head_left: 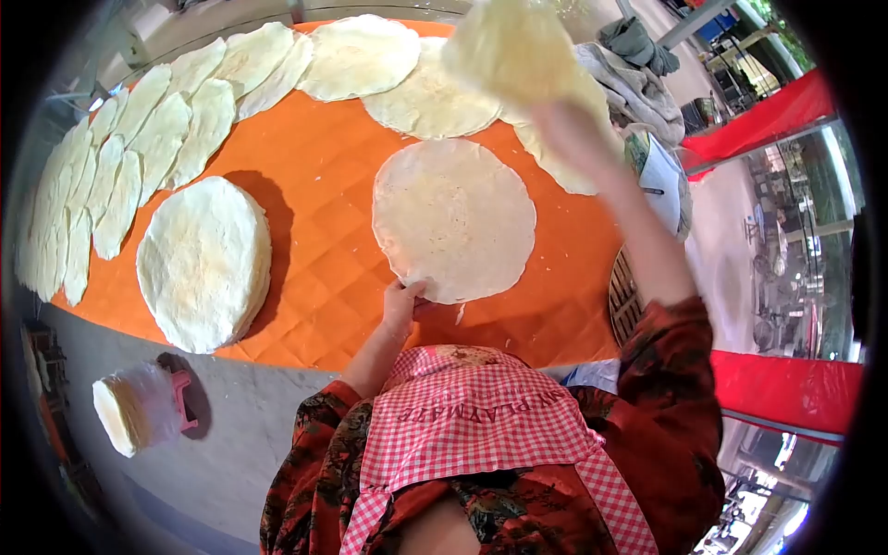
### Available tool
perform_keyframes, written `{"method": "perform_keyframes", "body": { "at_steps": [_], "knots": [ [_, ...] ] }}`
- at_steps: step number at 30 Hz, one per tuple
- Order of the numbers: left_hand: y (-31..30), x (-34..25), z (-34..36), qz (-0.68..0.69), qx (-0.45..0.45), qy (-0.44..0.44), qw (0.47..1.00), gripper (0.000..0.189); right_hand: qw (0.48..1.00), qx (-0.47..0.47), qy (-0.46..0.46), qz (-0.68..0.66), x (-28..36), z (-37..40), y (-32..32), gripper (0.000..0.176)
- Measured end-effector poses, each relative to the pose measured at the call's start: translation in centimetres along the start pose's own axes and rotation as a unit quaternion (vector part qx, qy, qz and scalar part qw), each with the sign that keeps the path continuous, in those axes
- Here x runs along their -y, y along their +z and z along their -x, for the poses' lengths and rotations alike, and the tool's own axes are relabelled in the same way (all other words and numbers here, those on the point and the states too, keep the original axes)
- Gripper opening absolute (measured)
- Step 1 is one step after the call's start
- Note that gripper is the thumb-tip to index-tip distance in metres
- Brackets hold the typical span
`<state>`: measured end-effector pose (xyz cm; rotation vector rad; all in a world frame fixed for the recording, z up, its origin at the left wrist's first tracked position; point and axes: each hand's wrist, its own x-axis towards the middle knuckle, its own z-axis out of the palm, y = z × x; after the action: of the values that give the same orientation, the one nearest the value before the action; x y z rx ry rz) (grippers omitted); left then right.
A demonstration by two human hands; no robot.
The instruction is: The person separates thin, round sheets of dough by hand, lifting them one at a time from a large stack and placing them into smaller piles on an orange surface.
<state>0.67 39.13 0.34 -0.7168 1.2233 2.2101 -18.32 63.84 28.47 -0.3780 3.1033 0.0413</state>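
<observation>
Near the front edge of the orange-covered table (319,231), my left hand (402,305) pinches the lower left rim of a thin round flatbread (453,217), thumb on top. That flatbread lies almost flat. My right hand (566,129) is stretched out to the far right, smeared by motion, and grips another flatbread (513,55) that is raised and blurred. Beneath my right forearm, part of a further flatbread (555,162) shows on the table.
A thick stack of flatbreads (199,264) stands at the left. Overlapping flatbreads (356,55) line the far and left edges. To the right are grey cloths (638,92) and a woven basket (626,296). A bagged stack (129,412) sits below the table's left side.
</observation>
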Motion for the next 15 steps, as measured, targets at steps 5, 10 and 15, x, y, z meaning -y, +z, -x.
{"method": "perform_keyframes", "body": {
  "at_steps": [5, 10, 15],
  "knots": [
    [-0.6, 0.6, 0.2, 0.028, 0.031, 0.014, 0.999, 0.026, 0.995, -0.049, -0.057, -0.068, 10.5, 11.6, 22.8, 0.007],
    [-0.3, 0.0, 1.4, 0.051, 0.055, -0.001, 0.997, 0.022, 0.994, -0.055, -0.041, -0.086, 12.3, 13.7, 22.8, 0.006],
    [0.6, -0.2, 1.7, 0.067, 0.085, -0.032, 0.994, 0.021, 0.993, -0.033, -0.095, -0.065, 13.7, 13.7, 19.8, 0.01]
  ]
}}
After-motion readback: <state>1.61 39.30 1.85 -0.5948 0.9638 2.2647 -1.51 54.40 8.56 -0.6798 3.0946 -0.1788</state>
